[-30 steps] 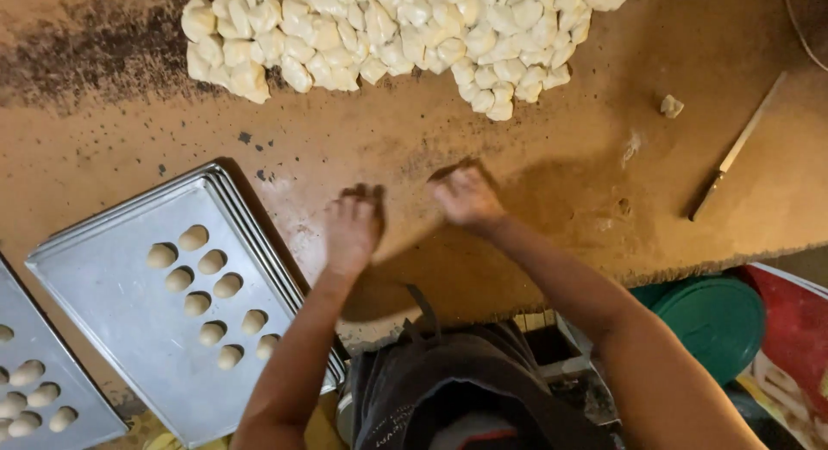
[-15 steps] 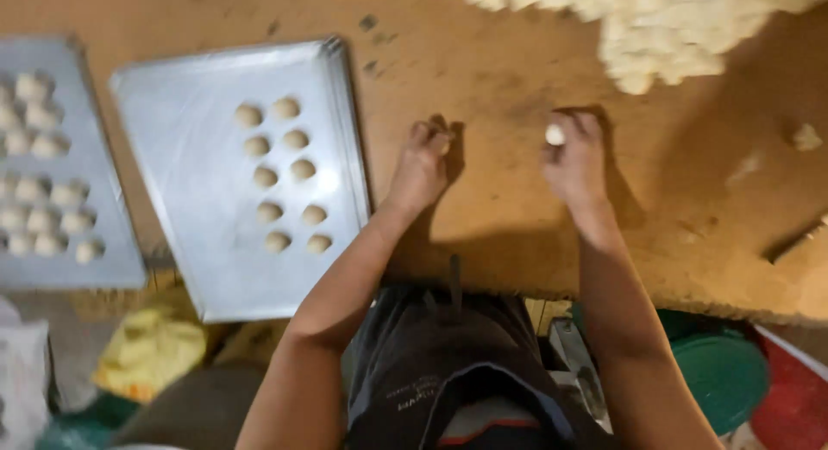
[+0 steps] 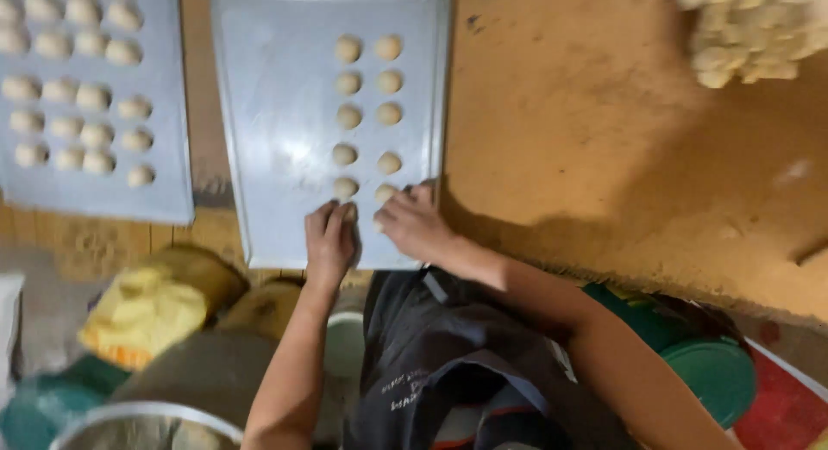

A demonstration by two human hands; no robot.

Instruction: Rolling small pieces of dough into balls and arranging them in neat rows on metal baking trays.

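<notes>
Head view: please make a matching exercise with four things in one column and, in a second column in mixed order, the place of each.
Things:
1. right hand
2. pile of dough pieces
3. fuller tray
4. green lid

Places:
A. top right, on the brown table
B. far left
C. bottom right, below the table edge
D. near edge of the middle tray, beside the left hand

Pairs: 1-D, 2-A, 3-B, 4-C
</notes>
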